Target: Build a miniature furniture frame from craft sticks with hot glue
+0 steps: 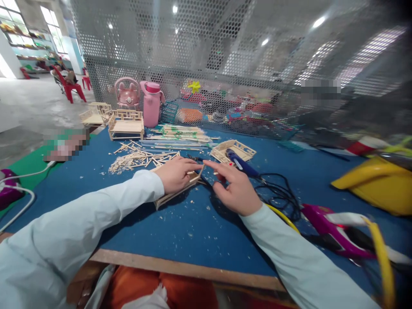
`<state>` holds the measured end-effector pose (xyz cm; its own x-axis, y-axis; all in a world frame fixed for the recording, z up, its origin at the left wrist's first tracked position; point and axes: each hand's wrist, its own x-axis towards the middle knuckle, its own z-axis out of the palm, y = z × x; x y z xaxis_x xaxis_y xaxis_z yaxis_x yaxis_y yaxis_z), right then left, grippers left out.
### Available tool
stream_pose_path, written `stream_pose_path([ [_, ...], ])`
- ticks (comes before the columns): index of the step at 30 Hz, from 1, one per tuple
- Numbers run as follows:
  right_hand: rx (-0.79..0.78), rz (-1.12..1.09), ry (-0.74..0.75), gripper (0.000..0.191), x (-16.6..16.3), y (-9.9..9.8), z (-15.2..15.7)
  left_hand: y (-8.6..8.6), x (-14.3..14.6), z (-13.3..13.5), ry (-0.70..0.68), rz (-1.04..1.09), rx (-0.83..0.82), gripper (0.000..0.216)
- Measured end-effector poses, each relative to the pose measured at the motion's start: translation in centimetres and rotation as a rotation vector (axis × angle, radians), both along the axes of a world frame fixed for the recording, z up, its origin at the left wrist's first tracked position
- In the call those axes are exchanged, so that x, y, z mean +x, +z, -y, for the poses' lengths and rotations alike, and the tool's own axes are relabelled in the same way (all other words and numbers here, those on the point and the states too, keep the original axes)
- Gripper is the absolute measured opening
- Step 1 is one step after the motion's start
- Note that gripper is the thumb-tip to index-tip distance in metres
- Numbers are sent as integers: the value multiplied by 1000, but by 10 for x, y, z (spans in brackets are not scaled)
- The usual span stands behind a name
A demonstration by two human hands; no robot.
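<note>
A small frame of pale wooden sticks [177, 195] lies on the blue tabletop in front of me, partly covered by my left hand [175, 175]. The fingers of that hand are closed over the frame and hold it down. To the right, my right hand [237, 189] has its index finger stretched out, the tip at the upright stick [201, 171] on the frame's right end. Its thumb is apart and the other fingers are loosely bent; a tiny pale bit shows by them. Behind the hands lies a pile of short cut sticks [144, 159].
Finished-looking miniature stick benches [127, 126] stand at the back left, near a pink bottle [152, 105] and long stick bundles [183, 133]. Another frame [222, 150] lies under a blue corded tool [241, 164]. At right are a purple glue gun [337, 234] and a yellow object [380, 184].
</note>
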<state>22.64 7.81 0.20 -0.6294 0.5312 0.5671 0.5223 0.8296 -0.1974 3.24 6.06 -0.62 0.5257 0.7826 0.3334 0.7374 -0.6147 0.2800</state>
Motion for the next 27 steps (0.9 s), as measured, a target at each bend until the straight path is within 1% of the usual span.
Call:
stream_pose_path([
  [7,-18,-6,19,52,0,-1,2,-3,0,0,8,22,12,50],
  [17,-27,-11,19,51,0,-2,2,-2,1,1,17,22,15,50],
  [19,-39,-25,13,54,0,-3,2,-1,1,1,16,17,12,50],
  [23,-103,-187,-11,69,0,-4,3,0,1,2,13,19,16,50],
  [25,-110,-274,-26,71,0,-4,3,0,0,2,0,19,24,50],
  [27,-98,-324,-49,69,-1,-3,3,0,-1,2,-12,16,29,50],
])
